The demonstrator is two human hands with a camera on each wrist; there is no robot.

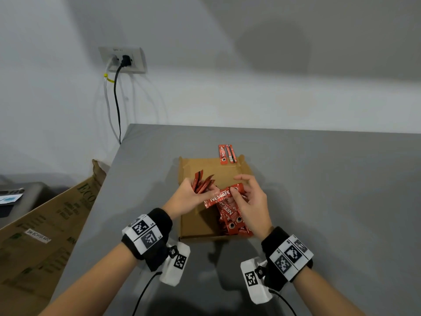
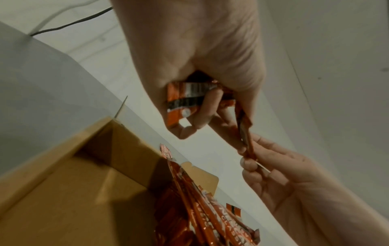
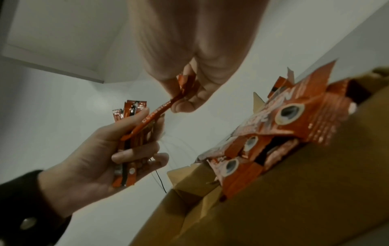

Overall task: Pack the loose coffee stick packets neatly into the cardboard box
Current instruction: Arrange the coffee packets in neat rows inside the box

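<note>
Red stick (image 1: 222, 196) lies crosswise between both hands: right hand (image 1: 252, 201) pinches one end, left hand (image 1: 190, 197), gripping a bundle (image 1: 201, 182), pinches the other.

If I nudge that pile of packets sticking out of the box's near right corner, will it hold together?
Probably not. The pile lies loose and crisscrossed, overhanging the cardboard box edge, so packets could spill out. Their glossy wrappers look slippery, and the single packet pinched by both hands appears thin and light.
</note>
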